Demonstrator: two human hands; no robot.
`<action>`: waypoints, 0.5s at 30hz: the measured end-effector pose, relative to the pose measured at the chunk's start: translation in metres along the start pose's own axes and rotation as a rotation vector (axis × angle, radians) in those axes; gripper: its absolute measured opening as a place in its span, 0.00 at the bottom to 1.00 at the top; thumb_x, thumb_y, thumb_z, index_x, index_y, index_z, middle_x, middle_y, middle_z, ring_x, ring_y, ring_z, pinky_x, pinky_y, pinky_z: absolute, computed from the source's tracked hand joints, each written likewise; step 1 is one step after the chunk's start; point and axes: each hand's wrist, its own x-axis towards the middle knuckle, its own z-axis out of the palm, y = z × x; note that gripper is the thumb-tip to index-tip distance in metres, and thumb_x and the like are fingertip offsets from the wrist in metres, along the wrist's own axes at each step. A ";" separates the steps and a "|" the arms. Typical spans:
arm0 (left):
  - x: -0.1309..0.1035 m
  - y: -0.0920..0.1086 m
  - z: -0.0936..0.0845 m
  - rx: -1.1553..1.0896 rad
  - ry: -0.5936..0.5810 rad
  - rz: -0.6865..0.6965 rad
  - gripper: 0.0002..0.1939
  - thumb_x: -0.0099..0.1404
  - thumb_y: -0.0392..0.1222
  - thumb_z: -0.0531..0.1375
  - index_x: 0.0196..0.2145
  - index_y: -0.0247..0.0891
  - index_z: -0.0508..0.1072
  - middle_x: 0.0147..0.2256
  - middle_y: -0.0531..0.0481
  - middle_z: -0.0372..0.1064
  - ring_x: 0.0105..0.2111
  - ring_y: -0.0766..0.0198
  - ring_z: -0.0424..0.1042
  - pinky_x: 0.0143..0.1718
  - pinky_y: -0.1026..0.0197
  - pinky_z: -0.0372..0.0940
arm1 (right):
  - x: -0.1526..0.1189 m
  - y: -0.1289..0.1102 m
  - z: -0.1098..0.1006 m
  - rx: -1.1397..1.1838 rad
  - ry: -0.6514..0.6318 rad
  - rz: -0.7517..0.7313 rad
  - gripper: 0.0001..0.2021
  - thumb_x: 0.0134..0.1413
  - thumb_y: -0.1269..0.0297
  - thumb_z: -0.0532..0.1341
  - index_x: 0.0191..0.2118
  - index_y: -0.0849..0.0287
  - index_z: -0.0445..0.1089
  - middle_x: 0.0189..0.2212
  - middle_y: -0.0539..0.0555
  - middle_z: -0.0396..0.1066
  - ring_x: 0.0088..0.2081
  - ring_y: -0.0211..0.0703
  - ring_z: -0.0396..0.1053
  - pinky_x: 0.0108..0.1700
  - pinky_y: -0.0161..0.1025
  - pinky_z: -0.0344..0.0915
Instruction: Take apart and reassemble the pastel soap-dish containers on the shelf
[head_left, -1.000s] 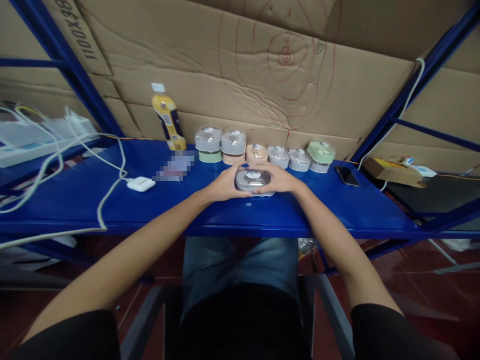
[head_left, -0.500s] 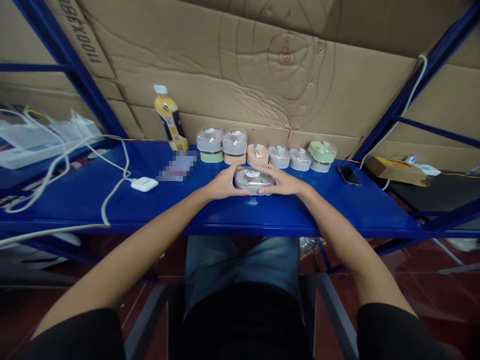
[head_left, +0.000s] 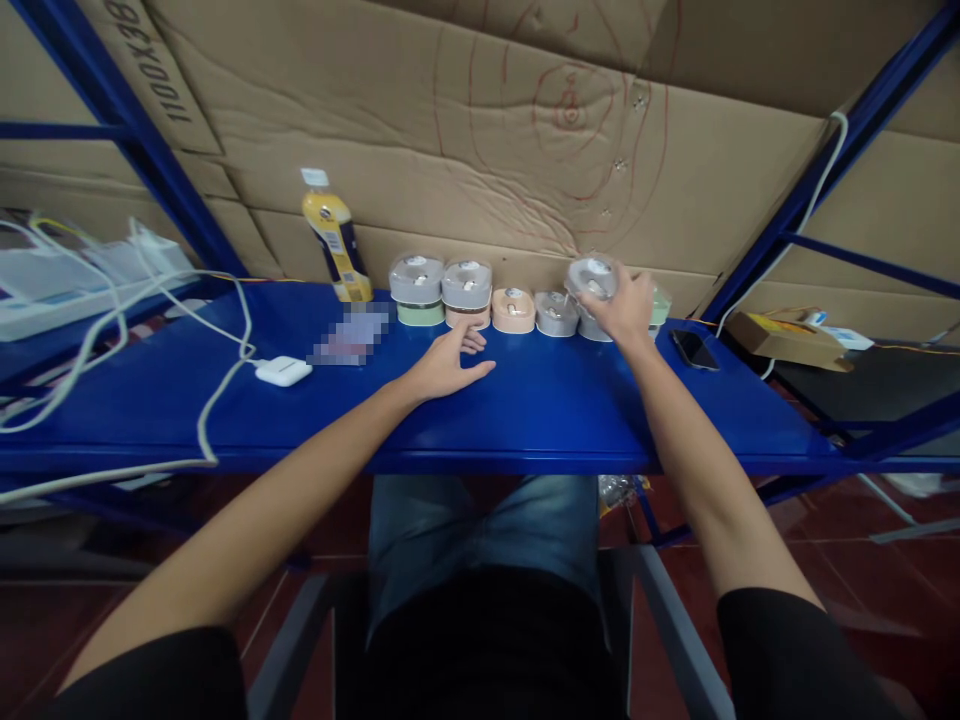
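My right hand grips a small grey lidded container and holds it on top of another grey container in the row at the back of the blue shelf. A green container behind my hand is mostly hidden. My left hand rests flat on the shelf with fingers apart, holding nothing, just in front of the stacked peach container. Further left stands a stacked green one; a single peach container and a grey one sit between the hands.
A yellow bottle stands at the back left beside a blurred card. A white earbud case with white cables lies to the left. A black phone lies right of the row. Cardboard backs the shelf.
My right hand lifted the grey container from the shelf's middle and carried it back right onto the row. My left hand let go and stayed on the shelf.
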 end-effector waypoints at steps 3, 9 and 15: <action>0.000 0.001 0.002 0.032 -0.013 -0.002 0.36 0.64 0.52 0.72 0.64 0.39 0.67 0.51 0.38 0.77 0.49 0.48 0.82 0.56 0.39 0.79 | 0.008 0.002 0.015 -0.206 0.043 0.104 0.37 0.62 0.39 0.68 0.65 0.64 0.72 0.61 0.76 0.70 0.61 0.74 0.67 0.61 0.66 0.64; -0.001 0.008 -0.001 0.080 -0.046 0.004 0.34 0.65 0.53 0.71 0.62 0.39 0.67 0.52 0.37 0.77 0.50 0.47 0.81 0.56 0.38 0.78 | 0.003 -0.008 0.035 -0.350 0.018 0.144 0.34 0.68 0.43 0.64 0.63 0.71 0.71 0.60 0.80 0.70 0.62 0.74 0.65 0.62 0.65 0.61; -0.001 0.011 -0.001 0.112 -0.069 -0.005 0.32 0.66 0.53 0.70 0.62 0.38 0.66 0.53 0.36 0.77 0.51 0.46 0.81 0.56 0.38 0.78 | -0.001 -0.015 0.031 -0.387 0.049 0.048 0.37 0.72 0.45 0.61 0.69 0.76 0.66 0.70 0.85 0.63 0.72 0.80 0.58 0.70 0.72 0.55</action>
